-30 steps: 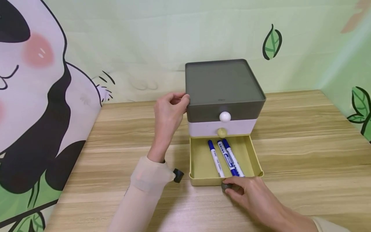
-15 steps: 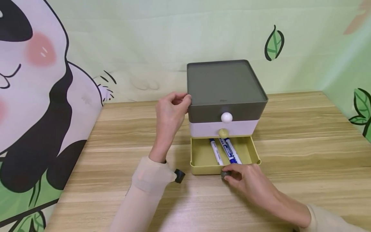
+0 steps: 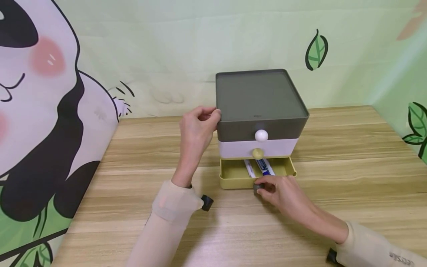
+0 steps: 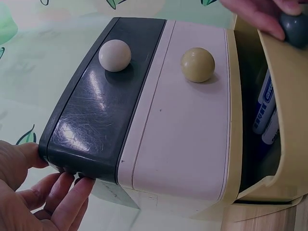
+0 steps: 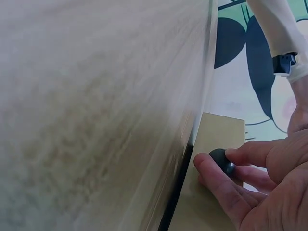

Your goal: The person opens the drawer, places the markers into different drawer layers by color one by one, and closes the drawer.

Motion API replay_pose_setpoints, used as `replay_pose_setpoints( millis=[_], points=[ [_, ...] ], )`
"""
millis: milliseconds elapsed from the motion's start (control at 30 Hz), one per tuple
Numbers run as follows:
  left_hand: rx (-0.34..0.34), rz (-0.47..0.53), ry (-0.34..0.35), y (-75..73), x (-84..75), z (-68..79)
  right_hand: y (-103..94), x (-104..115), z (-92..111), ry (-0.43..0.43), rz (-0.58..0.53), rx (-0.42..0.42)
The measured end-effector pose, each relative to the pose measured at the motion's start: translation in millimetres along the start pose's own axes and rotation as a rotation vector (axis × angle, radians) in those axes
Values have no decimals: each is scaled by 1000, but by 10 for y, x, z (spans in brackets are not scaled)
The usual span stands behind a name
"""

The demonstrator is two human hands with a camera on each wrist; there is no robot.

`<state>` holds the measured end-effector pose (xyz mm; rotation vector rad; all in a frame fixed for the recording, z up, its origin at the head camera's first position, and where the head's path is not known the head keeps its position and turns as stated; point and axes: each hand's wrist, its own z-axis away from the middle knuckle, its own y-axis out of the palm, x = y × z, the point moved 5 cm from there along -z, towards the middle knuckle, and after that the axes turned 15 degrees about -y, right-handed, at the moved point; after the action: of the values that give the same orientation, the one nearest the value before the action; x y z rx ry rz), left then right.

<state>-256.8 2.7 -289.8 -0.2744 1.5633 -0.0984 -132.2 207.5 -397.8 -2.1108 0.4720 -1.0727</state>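
Note:
A small desktop drawer organizer has a dark grey top tier, a white middle tier and a yellow-green bottom drawer that is partly out. Thumb and fingers of my left hand hold the organizer's front left top corner. With my right hand I pinch the dark round knob on the bottom drawer's front. Inside that drawer lie blue-and-white markers, their far ends hidden under the tier above. The left wrist view shows two of these markers through the gap.
A white knob and a yellow-green knob stick out from the upper two drawers, which are closed. The wooden table meets a printed backdrop behind the organizer.
The bottom drawer has slid inward, with my right hand moving forward on its knob. Less of the markers shows now. My left hand stays at the organizer's corner.

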Motion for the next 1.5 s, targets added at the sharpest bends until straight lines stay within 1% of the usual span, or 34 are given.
replay_pose_setpoints(
  millis=[167, 267, 367, 567, 800, 933, 1167, 1500],
  points=[
    [1, -6, 1, 0, 2, 1, 8, -58, -52, 12, -15, -3],
    [2, -11, -1, 1, 4, 0, 10, -92, -95, 9, -7, -9],
    [1, -12, 0, 0, 6, -2, 9, -131, -142, -1, 21, -14],
    [5, -10, 6, 4, 6, -2, -3, -244, -224, 11, 56, -25],
    [8, 6, 6, 13, 4, -2, -24, -348, -314, -2, 116, -64],
    [12, 13, 4, 10, 1, 0, -23, -368, -349, -21, 144, -77],
    [10, -2, -8, -5, -8, 0, -27, -376, -370, -23, 173, -63],
    [19, 7, -9, 3, 3, -11, -28, -398, -364, -29, 184, -52]
  ],
)
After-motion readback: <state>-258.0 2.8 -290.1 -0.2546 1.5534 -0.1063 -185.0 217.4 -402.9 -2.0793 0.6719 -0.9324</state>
